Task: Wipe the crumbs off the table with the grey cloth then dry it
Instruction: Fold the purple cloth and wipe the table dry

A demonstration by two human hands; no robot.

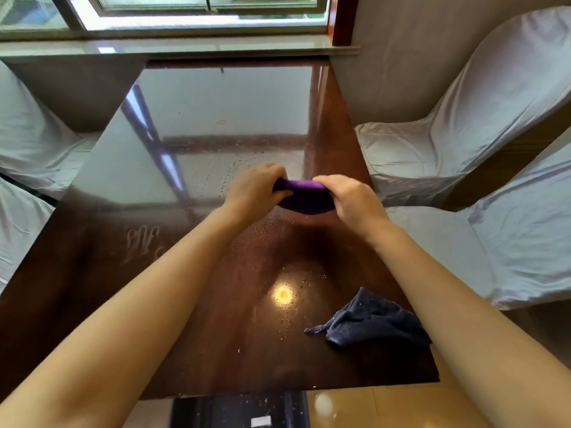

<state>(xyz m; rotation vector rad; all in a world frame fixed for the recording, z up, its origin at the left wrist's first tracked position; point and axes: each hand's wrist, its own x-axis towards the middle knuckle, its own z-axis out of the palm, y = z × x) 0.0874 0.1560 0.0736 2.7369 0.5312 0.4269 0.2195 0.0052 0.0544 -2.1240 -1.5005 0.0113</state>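
A purple cloth [304, 197] hangs just above the glossy dark wooden table [197, 156], stretched between both hands. My left hand [255, 188] grips its left end and my right hand [352, 199] grips its right end. The grey cloth [370, 319] lies crumpled on the table near the right front edge, beside my right forearm and touched by neither hand. Water droplets and wet streaks [247, 168] cover the table's middle, and small crumbs [290, 319] speckle the surface left of the grey cloth.
White-covered chairs stand on the right [463, 125] and on the left [27, 140]. A window sill [185, 46] runs behind the table's far end. Crumbs lie on the dark floor [247, 403] past the near edge.
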